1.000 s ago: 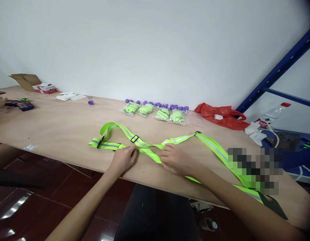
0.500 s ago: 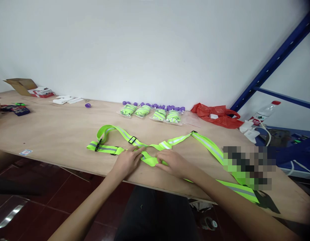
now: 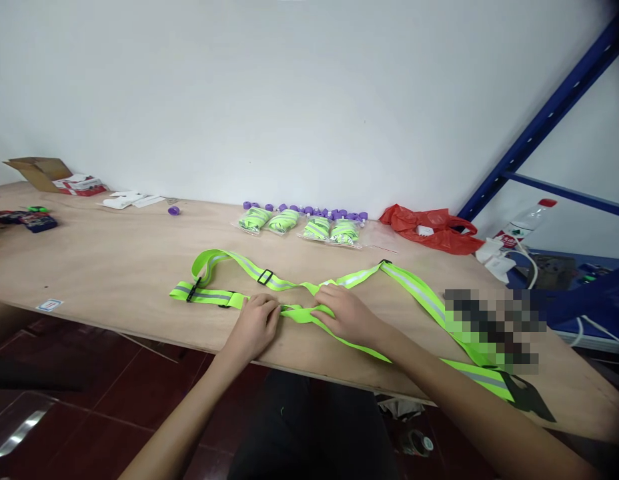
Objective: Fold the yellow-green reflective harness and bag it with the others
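Note:
A neon-green reflective strap (image 3: 414, 288) with a silver stripe lies in loops across the wooden table. Black slider buckles (image 3: 265, 277) sit on its left part. My left hand (image 3: 257, 325) is closed on the strap's near band, by the left loop. To its right, my right hand (image 3: 345, 313) grips the same band with bent fingers, and the strap runs from it toward the lower right. My fingertips are partly hidden behind the hands and the fabric.
Bagged green straps (image 3: 317, 229) lie near the wall before a row of purple rolls (image 3: 334, 214). A red plastic bag (image 3: 429, 227) and a bottle (image 3: 527, 222) are at right. A cardboard box (image 3: 39, 173) stands far left. The table's front edge (image 3: 309, 375) is close.
The band between my hands has gone from an open, sagging loop to a narrower, straighter strip. My right hand has shifted slightly up and my left fingers have curled in more.

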Available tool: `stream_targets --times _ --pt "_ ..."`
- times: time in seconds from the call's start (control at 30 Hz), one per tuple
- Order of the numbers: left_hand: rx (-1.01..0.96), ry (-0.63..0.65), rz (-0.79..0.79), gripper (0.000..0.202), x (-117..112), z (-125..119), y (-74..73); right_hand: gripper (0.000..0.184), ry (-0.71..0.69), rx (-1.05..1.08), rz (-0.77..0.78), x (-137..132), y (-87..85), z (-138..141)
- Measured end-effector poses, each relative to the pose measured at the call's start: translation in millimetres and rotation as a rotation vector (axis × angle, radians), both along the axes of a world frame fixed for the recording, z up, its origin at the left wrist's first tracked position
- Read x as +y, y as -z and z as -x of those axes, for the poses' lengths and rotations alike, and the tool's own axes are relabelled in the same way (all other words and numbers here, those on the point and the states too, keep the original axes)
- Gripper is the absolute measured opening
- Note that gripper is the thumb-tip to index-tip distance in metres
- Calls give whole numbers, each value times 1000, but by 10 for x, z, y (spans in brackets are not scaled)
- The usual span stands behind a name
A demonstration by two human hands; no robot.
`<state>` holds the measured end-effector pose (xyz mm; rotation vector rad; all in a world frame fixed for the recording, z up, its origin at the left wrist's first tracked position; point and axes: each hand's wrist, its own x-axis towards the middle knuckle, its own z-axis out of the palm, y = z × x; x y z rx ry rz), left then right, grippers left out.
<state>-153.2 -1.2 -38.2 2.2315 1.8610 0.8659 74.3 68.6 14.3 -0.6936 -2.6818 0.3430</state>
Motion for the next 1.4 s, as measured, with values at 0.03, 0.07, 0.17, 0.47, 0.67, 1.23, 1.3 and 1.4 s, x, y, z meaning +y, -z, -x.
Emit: stream_targets --times 0.03,0.07,0.17,0.47,0.67,1.23,1.3,1.4 --pt "1 -7 7 30 -7 -1 14 17 -25 18 -45 -1 -7 -13" --pt "2 -13 13 31 -16 -2 24 18 -53 28 -90 -2 -11 -24" --pt "-3 -25 13 32 -42 -10 40 20 -138 8 -227 -24 19 -51" --pt "-112 -72 -14 31 -36 -35 54 22 -279 -107 -485 -176 306 -214" --pt "-110 -43 21 31 -85 -72 15 28 60 33 -135 18 140 -392" --pt "68 52 272 26 -147 -133 -181 40 278 -26 100 693 228 -48" --pt "94 71 277 27 -152 -120 -170 20 269 8 70 738 178 1" --pt "140 97 277 37 -159 -111 -163 20 303 154 67 778 107 4"
